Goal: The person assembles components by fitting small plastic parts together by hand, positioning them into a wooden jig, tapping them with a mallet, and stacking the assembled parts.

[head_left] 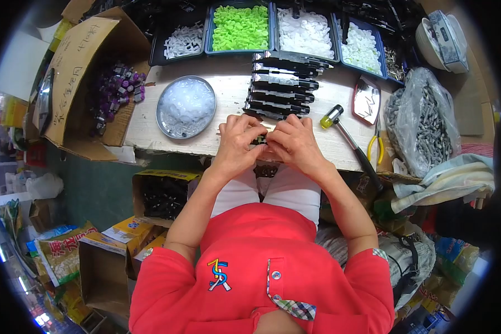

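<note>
- Bright, cool-white light over the counter [142, 119], seemingly from above, with the pale top strongly lit
- Glare on the clear contents of the round tin [185, 107], and hard white glints along the stacked black parts [281, 83]
- Left hand [240, 142] and right hand [296, 140] evenly lit and fairly crisp – the small dark piece [259, 139] between their fingers is shaded and too small to make out
- Dimmer below the counter, with the box of black parts [164, 197] sunk in shadow
- Red shirt [250, 245] vivid, with soft fold shadows
- Strong fisheye bending, corners black – the far left edge smeared, with blue-white streaks burnt out at lower left
</note>
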Demonstrator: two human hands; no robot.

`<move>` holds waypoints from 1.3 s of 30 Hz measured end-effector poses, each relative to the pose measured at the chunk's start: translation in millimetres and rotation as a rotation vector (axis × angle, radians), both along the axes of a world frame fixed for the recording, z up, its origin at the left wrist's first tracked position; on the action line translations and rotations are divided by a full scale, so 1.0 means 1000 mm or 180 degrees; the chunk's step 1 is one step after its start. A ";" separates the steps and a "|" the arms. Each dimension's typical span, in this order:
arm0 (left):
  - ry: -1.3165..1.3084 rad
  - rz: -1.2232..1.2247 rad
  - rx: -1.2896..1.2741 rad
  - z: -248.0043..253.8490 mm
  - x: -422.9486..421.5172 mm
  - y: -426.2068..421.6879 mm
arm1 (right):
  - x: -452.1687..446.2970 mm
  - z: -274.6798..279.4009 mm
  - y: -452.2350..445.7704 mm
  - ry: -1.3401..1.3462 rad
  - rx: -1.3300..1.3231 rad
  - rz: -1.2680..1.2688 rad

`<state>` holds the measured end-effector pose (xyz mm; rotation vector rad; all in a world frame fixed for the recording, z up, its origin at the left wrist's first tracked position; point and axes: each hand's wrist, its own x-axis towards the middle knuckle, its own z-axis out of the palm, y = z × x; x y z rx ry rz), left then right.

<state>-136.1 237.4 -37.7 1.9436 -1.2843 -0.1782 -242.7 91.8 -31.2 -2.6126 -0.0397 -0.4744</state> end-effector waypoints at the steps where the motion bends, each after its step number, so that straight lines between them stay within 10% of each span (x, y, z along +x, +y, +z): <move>1: -0.0005 0.0008 0.0003 0.001 0.001 -0.001 | -0.001 0.000 -0.002 -0.0005 0.0003 0.0008; 13: -0.1182 -0.0754 0.0875 0.058 0.006 -0.046 | -0.075 0.019 -0.129 -0.0444 0.0186 -0.2378; 24: -0.2075 -0.0966 0.0848 0.067 0.030 -0.293 | -0.067 0.010 -0.162 0.1329 -0.1258 -0.1759; 39: -0.1269 -0.1501 0.1224 0.050 0.026 -0.323 | -0.077 0.001 -0.181 0.0582 -0.0616 -0.1808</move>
